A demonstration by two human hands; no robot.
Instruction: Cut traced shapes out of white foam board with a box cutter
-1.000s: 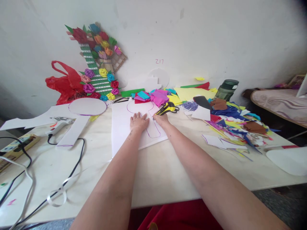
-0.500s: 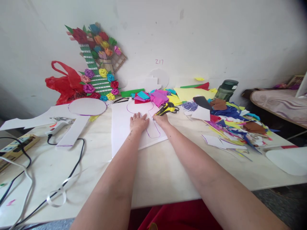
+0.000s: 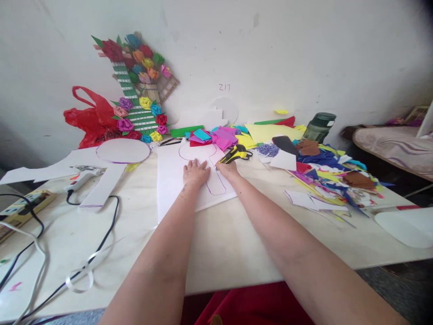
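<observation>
A white sheet (image 3: 169, 180) lies on the table with a purple outline drawn on it, a rounded top and a long narrow stem. My left hand (image 3: 196, 172) rests flat on this sheet with its fingers spread, across the left side of the outline. Closed round a yellow and black utility knife (image 3: 233, 154), my right hand (image 3: 228, 170) is at the stem's right line. The knife slants up and away from the fingers, and its tip is hard to make out. Folded coloured paper (image 3: 225, 137) covers the top of the outline.
At left are a cut white paddle shape (image 3: 123, 151), a glue gun (image 3: 83, 178), a power strip (image 3: 27, 210) and loose cables. Paper scraps (image 3: 338, 176), a phone (image 3: 285, 144) and a dark bottle (image 3: 319, 127) lie or stand to the right. A paper-flower craft (image 3: 140, 90) leans on the wall.
</observation>
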